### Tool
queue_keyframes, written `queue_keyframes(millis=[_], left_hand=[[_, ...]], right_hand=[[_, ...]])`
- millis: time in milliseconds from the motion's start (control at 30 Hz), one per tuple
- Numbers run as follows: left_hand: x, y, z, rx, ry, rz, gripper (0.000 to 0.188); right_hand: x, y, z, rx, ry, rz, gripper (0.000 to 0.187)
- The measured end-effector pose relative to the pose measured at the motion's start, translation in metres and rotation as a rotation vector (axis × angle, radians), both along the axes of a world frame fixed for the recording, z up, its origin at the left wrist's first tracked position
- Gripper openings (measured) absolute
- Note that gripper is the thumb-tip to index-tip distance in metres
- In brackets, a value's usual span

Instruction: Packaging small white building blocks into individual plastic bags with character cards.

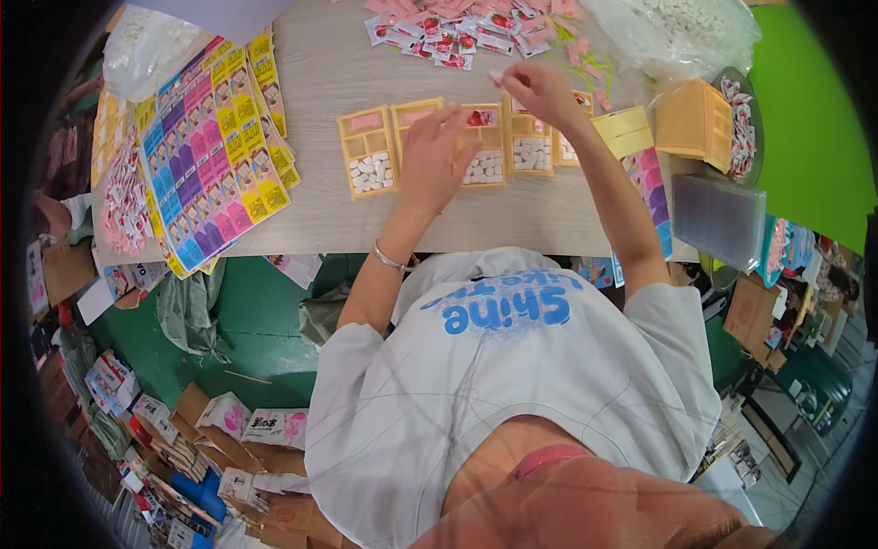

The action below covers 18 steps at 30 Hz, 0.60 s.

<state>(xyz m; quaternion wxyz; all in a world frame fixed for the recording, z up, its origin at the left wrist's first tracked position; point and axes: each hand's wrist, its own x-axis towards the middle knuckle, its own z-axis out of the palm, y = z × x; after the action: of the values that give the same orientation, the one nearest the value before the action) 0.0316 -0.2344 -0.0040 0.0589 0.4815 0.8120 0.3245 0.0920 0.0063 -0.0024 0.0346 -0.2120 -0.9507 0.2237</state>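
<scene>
- Right hand (540,91), upper centre of frame: grip pinched shut on a small pale piece (495,77), held above the row of yellow trays (457,145).
- Left hand (437,157), centre: grip loose, fingers spread flat over the middle trays, holding nothing that I could see.
- Trays sat in a line across the centre of the bench (329,73); lower compartments carried white tablets (371,172), some upper ones a pink or red sachet.
- Risk: the pinch was only fingertip-deep, so the piece could have dropped into the wrong compartment or onto the bench.
- Risk: the left palm covered a tray and could have shoved it or scattered the loose tablets.
- Sachet pile (457,32) lay top centre, just beyond the trays; an arm reaching over could have dragged some in.
- Colourful printed card sheets (206,156) at left, well apart.
- Bag of white pieces (681,32) upper right; stacked yellow trays (695,121) and clear lids (718,218) right, crowding that edge.
</scene>
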Motion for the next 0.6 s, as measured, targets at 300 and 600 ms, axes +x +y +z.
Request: queue_keyframes(millis=[300,600], left_hand=[[-0.011,-0.017,0.004,0.350,-0.834,-0.007,0.019],[-0.012,-0.035,-0.023,0.495,-0.645,0.390,0.009]], right_hand=[[0.028,-0.063,0.009,-1.427,0.060,-0.004,0.020],[0.020,-0.086,-0.004,-0.771,0.467,-0.105,0.019]])
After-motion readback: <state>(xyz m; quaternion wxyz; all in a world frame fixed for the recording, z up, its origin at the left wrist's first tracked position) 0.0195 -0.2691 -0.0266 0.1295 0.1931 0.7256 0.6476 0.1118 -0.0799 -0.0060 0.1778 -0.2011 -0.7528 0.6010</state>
